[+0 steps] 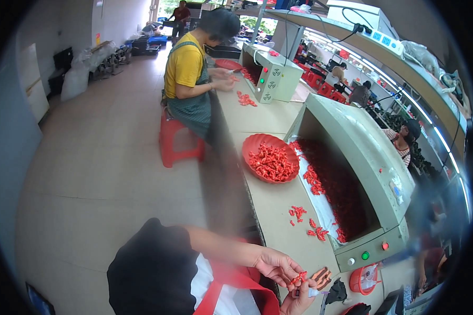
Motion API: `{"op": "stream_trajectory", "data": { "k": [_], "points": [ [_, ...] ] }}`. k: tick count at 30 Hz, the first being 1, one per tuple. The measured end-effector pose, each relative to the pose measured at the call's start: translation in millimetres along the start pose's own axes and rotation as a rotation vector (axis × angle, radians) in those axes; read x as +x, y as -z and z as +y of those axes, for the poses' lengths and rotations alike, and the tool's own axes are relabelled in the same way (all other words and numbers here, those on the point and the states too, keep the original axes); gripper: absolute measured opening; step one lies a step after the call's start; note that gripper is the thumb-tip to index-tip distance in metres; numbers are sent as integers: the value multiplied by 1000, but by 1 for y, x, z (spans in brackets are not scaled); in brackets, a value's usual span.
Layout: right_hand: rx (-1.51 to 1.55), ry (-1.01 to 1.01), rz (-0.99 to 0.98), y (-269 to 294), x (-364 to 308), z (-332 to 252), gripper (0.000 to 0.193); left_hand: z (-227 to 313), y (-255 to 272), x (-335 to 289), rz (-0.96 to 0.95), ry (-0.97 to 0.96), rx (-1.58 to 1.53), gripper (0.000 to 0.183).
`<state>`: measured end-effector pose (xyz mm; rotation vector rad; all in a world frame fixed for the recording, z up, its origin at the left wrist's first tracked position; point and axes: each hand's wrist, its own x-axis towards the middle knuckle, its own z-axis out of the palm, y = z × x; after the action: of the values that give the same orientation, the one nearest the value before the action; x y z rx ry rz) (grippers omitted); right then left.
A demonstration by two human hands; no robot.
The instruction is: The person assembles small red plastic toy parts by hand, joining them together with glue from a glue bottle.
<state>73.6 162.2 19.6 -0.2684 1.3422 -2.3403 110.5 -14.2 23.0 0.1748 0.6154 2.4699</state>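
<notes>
My left hand [277, 265] is pinched on a small red piece [299, 278] near the front edge of the bench. Close against it, my right hand [298, 303] has its fingers closed round a small thing with a pale body [313, 292] and a thin tip; its kind is hard to make out. A striped brown-and-black object [321, 276] and a crumpled black item [337, 292] lie just beyond my hands. Farther up the bench, small red pieces lie in loose clusters [317, 230], and a scalloped red bowl [251, 167] holds a heap of them.
A pale green box-shaped machine [347, 131] with a dark opening stands along the bench [278, 223], red pieces at its mouth. A red basket [357, 281] sits beyond my hands. A co-worker in yellow [194, 65] sits on a red stool [176, 142] by a second machine [278, 76].
</notes>
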Motion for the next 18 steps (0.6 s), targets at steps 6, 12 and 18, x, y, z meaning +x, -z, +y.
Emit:
{"op": "stream_trajectory", "data": {
  "k": [6, 12, 18],
  "points": [
    [18, 17, -13, -1, 15, 5, 13, 1, 2, 1, 39, -93, 103, 22],
    [-2, 40, -61, -3, 27, 8, 19, 2, 9, 3, 88, -146, -48, 25],
    [11, -78, -20, 13, 46, 17, 18, 3, 20, 9, 145, -162, -126, 27]
  ]
}}
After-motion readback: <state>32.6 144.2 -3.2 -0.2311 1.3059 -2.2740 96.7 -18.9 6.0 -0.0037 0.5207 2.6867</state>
